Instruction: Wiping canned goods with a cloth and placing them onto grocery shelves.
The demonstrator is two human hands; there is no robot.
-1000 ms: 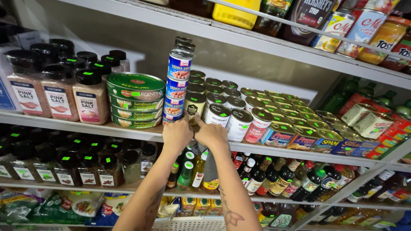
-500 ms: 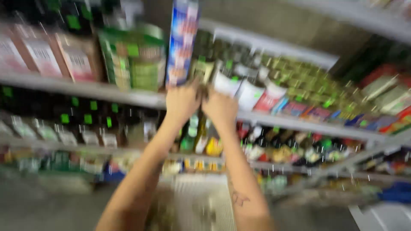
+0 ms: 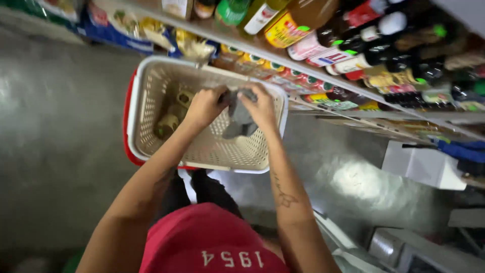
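A: Pose entry. Both forearms reach forward and down from the red top at the bottom edge, converging over the cream perforated plastic basket with the red outer rim (image 3: 151, 86). Left hand (image 3: 204, 107) is curled, knuckles up, its grip pinched on the near corner of a crumpled grey cloth (image 3: 238, 117). Right hand (image 3: 262, 107) mirrors it, grip pressed together on the cloth's upper edge beside the left thumb.

B: Cloth position?

A: Held between the two hands above the basket's middle, its lower part hanging loose toward the mesh floor (contact with the floor cannot be told; motion blur).

B: Contents of the basket?

A: A few olive-coloured round tins (image 3: 169, 121) lying against the left wall, apart from the cloth. The right half of the floor shows bare mesh.

B: Edges and room?

A: The basket's far rim lies just under the front edge of the grey metal shelf (image 3: 323, 73), which carries the glass bottles with coloured labels (image 3: 353, 30). The left side faces open grey concrete floor (image 3: 60, 126). To the right, floor again, then a white box (image 3: 422, 164) well apart. The near rim sits close to the person's body.
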